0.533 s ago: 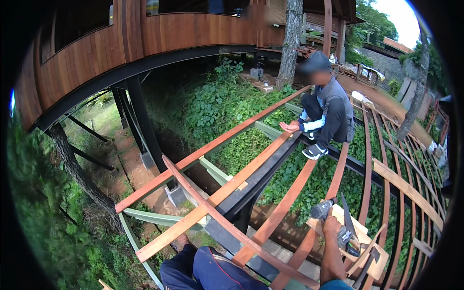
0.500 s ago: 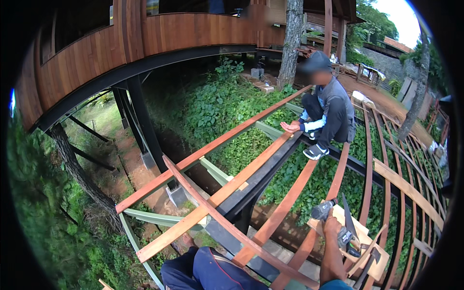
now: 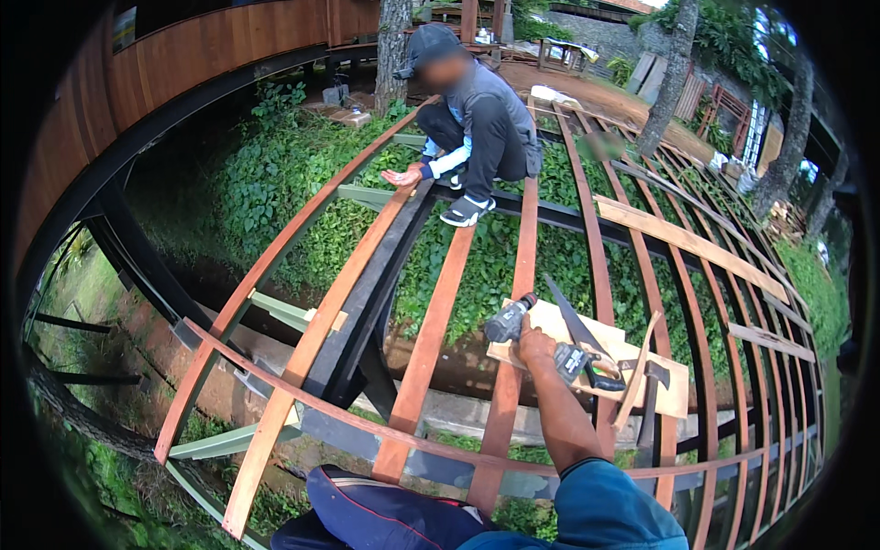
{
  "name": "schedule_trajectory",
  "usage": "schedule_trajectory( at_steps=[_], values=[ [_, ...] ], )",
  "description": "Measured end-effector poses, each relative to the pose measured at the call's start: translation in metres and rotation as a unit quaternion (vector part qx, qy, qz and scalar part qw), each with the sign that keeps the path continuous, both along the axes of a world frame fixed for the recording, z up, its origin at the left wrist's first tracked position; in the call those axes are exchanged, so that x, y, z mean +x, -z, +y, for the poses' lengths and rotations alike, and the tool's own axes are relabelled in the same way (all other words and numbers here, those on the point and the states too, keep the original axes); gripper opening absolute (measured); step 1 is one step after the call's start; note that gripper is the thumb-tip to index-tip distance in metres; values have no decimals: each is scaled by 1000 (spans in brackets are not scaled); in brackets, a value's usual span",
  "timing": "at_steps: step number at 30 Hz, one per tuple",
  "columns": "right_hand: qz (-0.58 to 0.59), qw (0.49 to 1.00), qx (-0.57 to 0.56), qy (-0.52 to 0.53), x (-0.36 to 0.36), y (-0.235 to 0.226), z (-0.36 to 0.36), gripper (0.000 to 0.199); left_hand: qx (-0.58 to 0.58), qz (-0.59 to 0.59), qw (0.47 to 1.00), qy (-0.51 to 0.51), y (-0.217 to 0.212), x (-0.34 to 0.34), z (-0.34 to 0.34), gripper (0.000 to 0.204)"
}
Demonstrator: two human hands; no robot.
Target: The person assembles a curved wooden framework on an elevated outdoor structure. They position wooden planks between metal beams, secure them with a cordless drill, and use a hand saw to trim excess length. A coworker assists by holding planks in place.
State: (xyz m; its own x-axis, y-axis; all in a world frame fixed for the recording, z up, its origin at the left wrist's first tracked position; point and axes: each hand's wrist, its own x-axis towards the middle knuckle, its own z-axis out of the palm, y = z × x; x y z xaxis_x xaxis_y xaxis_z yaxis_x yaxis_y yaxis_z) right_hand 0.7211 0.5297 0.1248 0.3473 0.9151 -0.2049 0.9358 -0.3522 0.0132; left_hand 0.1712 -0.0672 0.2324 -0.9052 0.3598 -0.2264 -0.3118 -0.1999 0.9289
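My right hand (image 3: pixel 537 348) is wrapped round the grip of a grey and black cordless drill (image 3: pixel 507 321), its fingers partly hidden. The drill is at a light wooden board (image 3: pixel 676 383) laid across the joists; whether it rests on the board I cannot tell. Beside it on the board lies a handsaw (image 3: pixel 576 323) with a dark blade. A curved wood strip (image 3: pixel 638 370) and a hatchet-like tool (image 3: pixel 653 390) with a dark head lie to the right. My left hand is out of view.
A co-worker (image 3: pixel 477 119) crouches on the frame ahead, one palm turned up. Long reddish joists (image 3: pixel 438 339) run away from me with open gaps over plants and soil. Loose planks (image 3: pixel 687 240) lie across them at right. Tree trunks (image 3: pixel 674 78) stand beyond.
The view has swung to the right, so the drill, board and co-worker appear further left. My right hand keeps its hold on the drill, and more of my right sleeve shows.
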Motion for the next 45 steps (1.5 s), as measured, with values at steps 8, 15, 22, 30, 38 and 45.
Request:
schedule_trajectory(
  at_steps=[8, 15, 22, 30, 38, 45],
  values=[
    [-20, 997, -42, -56, 2, -20, -11, 67, -11, 11, 1000, -10, 15, -16, -8, 53],
    [-42, 995, -15, -90, 14, -3, -19, 58, 27, -6, 1000, -9, 25, -20, -6, 56],
    [-45, 993, -6, -108, 12, -25, -27, 66, -13, 4, 999, -33, 42, -9, -19, 55],
    [66, 945, 318, 34, 117, -39, -116, 39, -88, 31, 995, -35, 41, -9, -20, 51],
    [62, 978, 182, -77, 174, -11, -192, 48, -185, 123, 975, 28, 31, -17, 40, 41],
    [11, 996, 60, -72, 193, 0, -165, 73, -266, 225, 934, 72, 44, -33, 42, 37]
  ],
)
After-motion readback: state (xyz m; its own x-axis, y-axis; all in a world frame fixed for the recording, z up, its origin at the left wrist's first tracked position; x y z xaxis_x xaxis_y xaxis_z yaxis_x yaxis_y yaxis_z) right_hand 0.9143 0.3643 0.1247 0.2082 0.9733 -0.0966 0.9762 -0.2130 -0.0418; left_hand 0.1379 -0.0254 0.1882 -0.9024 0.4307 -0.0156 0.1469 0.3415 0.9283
